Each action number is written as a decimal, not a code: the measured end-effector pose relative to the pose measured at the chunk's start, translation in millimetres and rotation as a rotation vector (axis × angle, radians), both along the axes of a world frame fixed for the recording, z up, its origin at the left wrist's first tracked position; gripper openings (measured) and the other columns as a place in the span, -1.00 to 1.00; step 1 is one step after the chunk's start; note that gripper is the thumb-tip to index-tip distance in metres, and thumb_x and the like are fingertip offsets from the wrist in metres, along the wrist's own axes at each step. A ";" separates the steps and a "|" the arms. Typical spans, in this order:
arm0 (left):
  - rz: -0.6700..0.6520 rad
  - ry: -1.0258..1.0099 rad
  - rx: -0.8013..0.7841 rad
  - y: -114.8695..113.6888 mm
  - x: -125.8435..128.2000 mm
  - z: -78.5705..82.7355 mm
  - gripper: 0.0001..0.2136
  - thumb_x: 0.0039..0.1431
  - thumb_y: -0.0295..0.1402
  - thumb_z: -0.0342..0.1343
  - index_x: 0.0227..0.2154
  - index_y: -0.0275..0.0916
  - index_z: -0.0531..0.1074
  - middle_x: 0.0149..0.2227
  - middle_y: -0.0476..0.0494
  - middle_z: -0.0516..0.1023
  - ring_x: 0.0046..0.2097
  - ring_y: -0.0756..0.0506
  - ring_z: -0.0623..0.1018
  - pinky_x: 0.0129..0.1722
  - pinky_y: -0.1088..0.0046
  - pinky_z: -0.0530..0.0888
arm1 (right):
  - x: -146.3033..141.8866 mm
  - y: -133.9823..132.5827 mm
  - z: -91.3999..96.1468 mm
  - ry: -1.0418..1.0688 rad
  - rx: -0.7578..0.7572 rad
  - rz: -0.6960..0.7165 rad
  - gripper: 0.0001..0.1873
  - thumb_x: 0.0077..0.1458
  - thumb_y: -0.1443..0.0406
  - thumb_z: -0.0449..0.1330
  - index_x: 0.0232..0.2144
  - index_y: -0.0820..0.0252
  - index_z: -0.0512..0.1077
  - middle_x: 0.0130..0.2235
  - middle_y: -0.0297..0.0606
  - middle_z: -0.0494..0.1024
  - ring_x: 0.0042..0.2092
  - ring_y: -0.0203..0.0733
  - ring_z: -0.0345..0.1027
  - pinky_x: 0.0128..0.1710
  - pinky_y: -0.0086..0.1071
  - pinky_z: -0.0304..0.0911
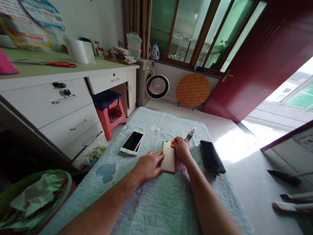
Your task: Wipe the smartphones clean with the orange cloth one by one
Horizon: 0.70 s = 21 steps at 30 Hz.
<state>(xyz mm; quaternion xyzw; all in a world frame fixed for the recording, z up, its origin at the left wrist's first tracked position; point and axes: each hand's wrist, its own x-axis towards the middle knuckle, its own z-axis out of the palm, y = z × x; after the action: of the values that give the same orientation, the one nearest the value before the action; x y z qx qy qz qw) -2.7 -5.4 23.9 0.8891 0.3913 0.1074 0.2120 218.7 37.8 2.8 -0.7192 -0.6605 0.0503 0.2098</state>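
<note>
A gold smartphone [168,160] lies back side up on the quilted blue cloth [161,202] in front of me. My left hand [149,164] rests at its left edge, fingers stretched out and touching it. At the upper right of the phone, my right hand [182,148] is closed on a small orange cloth [172,144], which presses against the phone's back. Just beyond that hand is a small spray bottle [190,134] with a white top. To the left lies a white smartphone [132,142] on top of another item. A black smartphone [212,156] sits on a stack at the right.
A waste bin [66,186] stands at the lower left, near a white drawer desk [49,107]. A red stool [112,114] is tucked by the desk. Farther back are a washing machine with its door [157,86] open, a round wooden tabletop [193,89] and a red door [244,65].
</note>
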 end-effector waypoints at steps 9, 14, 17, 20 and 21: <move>-0.006 -0.002 -0.015 -0.2 0.0 -1.8 -0.47 0.08 -0.26 0.15 0.15 -0.15 0.33 0.26 -0.06 0.29 0.12 -0.26 0.40 0.11 0.23 0.38 | -12.0 -31.3 13.0 -0.006 -0.023 -0.051 -0.86 0.14 0.39 0.10 -0.33 0.18 0.47 -0.27 -0.22 0.54 -0.19 -0.16 0.28 -0.18 -0.38 0.05; 0.002 0.020 -0.021 0.3 0.4 -3.4 -0.47 0.11 -0.18 0.12 0.16 -0.14 0.31 0.27 -0.08 0.27 0.13 -0.28 0.40 0.10 0.20 0.38 | -22.5 -54.5 25.3 -0.093 -0.119 -0.015 -0.86 0.18 0.35 0.09 -0.32 0.19 0.47 -0.28 -0.20 0.52 -0.21 -0.17 0.28 -0.20 -0.38 0.06; 0.003 0.017 -0.023 0.4 0.3 -3.4 -0.47 0.14 -0.11 0.09 0.17 -0.14 0.30 0.27 -0.08 0.28 0.13 -0.28 0.40 0.10 0.22 0.37 | -29.9 -68.5 28.8 -0.129 -0.151 0.017 -0.83 0.20 0.32 0.07 -0.35 0.21 0.47 -0.28 -0.17 0.48 -0.25 -0.19 0.28 -0.24 -0.39 0.06; 0.000 0.013 -0.031 0.3 -0.1 -2.7 -0.47 0.15 -0.07 0.08 0.16 -0.13 0.31 0.27 -0.07 0.27 0.12 -0.28 0.41 0.11 0.22 0.36 | -37.8 -80.7 30.5 -0.082 -0.170 0.104 -0.87 0.14 0.35 0.12 -0.40 0.21 0.46 -0.30 -0.20 0.45 -0.28 -0.24 0.28 -0.28 -0.42 0.06; -0.001 0.008 -0.035 0.2 -0.2 -2.4 -0.48 0.16 -0.07 0.07 0.16 -0.13 0.32 0.27 -0.07 0.27 0.12 -0.28 0.41 0.11 0.22 0.36 | -40.4 -83.9 31.2 -0.050 -0.177 0.162 -0.89 0.11 0.35 0.14 -0.41 0.20 0.46 -0.31 -0.23 0.44 -0.29 -0.26 0.27 -0.30 -0.44 0.06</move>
<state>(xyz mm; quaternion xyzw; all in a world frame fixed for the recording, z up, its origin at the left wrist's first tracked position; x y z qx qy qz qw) -2.9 -5.2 21.6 0.8860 0.3933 0.0968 0.2258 178.3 -46.1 34.0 -0.6804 -0.7143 0.1071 0.1240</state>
